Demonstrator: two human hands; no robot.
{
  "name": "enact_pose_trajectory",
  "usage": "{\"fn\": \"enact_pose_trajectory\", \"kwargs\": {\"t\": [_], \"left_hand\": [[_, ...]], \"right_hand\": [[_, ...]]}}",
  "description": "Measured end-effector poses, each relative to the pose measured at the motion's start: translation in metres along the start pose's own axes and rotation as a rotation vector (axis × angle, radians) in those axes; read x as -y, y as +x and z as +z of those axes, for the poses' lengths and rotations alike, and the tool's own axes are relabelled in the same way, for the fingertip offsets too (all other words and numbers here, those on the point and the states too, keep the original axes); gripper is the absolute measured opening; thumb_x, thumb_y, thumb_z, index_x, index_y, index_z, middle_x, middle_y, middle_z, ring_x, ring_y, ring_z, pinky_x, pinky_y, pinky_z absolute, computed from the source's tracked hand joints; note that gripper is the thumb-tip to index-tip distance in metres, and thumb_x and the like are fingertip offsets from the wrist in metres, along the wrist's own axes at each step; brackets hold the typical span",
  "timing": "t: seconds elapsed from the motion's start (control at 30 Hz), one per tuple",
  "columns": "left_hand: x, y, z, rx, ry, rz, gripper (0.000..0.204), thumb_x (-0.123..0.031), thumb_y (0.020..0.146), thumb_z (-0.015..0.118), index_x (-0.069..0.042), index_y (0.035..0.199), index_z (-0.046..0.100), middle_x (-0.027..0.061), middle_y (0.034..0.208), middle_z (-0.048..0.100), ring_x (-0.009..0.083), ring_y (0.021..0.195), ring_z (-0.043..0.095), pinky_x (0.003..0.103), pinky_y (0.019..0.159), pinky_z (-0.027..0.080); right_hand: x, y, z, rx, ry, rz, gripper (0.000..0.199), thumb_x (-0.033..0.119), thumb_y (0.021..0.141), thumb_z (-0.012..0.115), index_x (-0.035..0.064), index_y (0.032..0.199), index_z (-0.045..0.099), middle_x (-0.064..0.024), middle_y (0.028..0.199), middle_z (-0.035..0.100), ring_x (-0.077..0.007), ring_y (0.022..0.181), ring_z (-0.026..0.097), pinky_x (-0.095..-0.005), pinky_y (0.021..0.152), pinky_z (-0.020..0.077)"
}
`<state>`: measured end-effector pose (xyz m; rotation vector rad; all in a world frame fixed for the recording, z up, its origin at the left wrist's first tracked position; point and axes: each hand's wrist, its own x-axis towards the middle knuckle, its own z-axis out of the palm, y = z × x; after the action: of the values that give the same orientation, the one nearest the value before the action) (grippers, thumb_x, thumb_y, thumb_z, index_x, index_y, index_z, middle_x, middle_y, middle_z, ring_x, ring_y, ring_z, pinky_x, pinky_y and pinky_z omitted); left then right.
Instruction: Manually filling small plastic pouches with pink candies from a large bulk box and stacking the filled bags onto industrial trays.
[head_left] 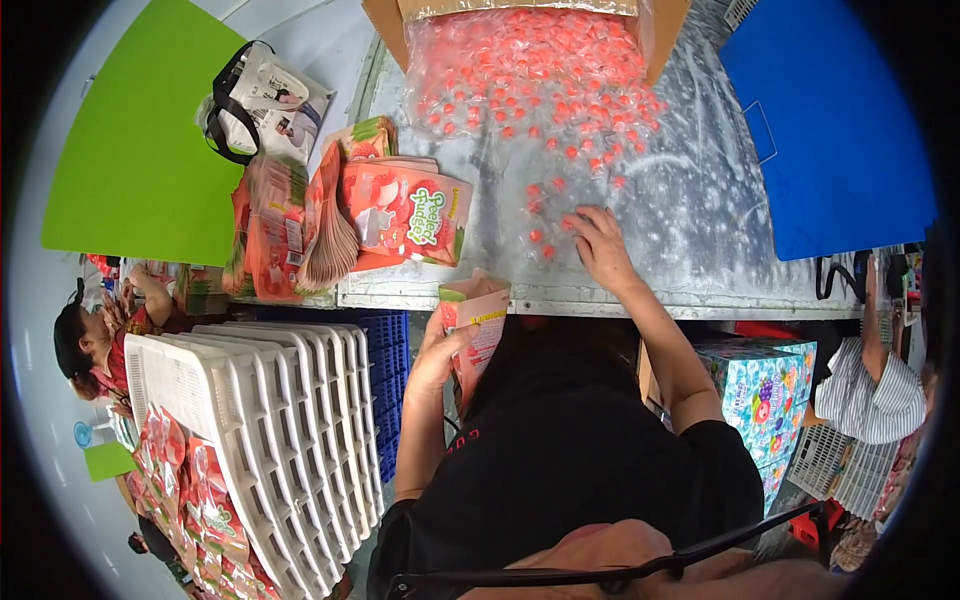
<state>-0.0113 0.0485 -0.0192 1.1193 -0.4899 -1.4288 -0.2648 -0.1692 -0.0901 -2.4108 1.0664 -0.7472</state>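
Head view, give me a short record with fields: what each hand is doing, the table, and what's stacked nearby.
left hand: holds an open pink pouch upright at the table edge
right hand: palm down, fingers spread on loose wrapped red candies
table: metal top, candies spilling from a cardboard box at the far edge
left of candies: pile of flat pink pouches
below table, left: stack of white plastic trays

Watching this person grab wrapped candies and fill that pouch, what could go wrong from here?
The left hand holds the open pouch below the table edge, so candies swept off by the right hand might miss it and fall. The candy pile spilling from the cardboard box is loose; stray pieces could roll away.
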Motion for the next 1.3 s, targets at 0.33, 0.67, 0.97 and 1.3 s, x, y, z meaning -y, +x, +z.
{"fn": "enact_pose_trajectory", "kwargs": {"t": [0.33, 0.67, 0.97, 1.3], "left_hand": [[-0.002, 0.000, 0.000, -0.018, 0.042, 0.006, 0.060, -0.006, 0.081, 0.068, -0.002, 0.137, 0.049, 0.0065, 0.124, 0.060, 0.0178, 0.115, 0.055, 0.033, 0.101, 0.041], [0.000, 0.000, -0.003, -0.010, -0.009, -0.013, 0.064, -0.007, 0.081, 0.069, -0.002, 0.140, 0.046, 0.0073, 0.127, 0.059, 0.0187, 0.117, 0.055, 0.034, 0.102, 0.042], [0.003, 0.001, -0.005, 0.004, -0.012, -0.009, 0.066, -0.008, 0.081, 0.070, -0.002, 0.142, 0.045, 0.0077, 0.129, 0.059, 0.0189, 0.119, 0.054, 0.034, 0.104, 0.040], [-0.004, 0.004, 0.000, 0.004, 0.017, 0.018, 0.060, -0.007, 0.080, 0.069, -0.002, 0.136, 0.049, 0.0066, 0.123, 0.060, 0.0181, 0.114, 0.055, 0.033, 0.101, 0.041]], "right_hand": [[-0.014, 0.020, -0.017, -0.065, 0.710, 0.271, 0.029, 0.017, 0.093, 0.059, 0.0123, 0.121, 0.067, -0.0127, 0.132, 0.055, -0.0307, 0.127, 0.047, -0.0362, 0.107, 0.0367], [0.034, 0.025, 0.010, 0.115, -0.136, 0.051, 0.049, 0.041, 0.088, 0.066, 0.0227, 0.133, 0.059, -0.0090, 0.140, 0.043, -0.0308, 0.132, 0.038, -0.0699, 0.110, 0.0166], [0.045, 0.049, 0.011, 0.237, -0.200, 0.130, 0.048, 0.043, 0.092, 0.060, 0.0258, 0.136, 0.057, -0.0113, 0.138, 0.044, -0.0321, 0.131, 0.038, -0.0674, 0.109, 0.0204], [-0.007, 0.015, 0.004, 0.030, 0.026, -0.094, 0.037, 0.012, 0.084, 0.069, 0.0134, 0.121, 0.066, -0.0121, 0.129, 0.053, -0.0314, 0.120, 0.049, -0.0409, 0.101, 0.0425]]}}
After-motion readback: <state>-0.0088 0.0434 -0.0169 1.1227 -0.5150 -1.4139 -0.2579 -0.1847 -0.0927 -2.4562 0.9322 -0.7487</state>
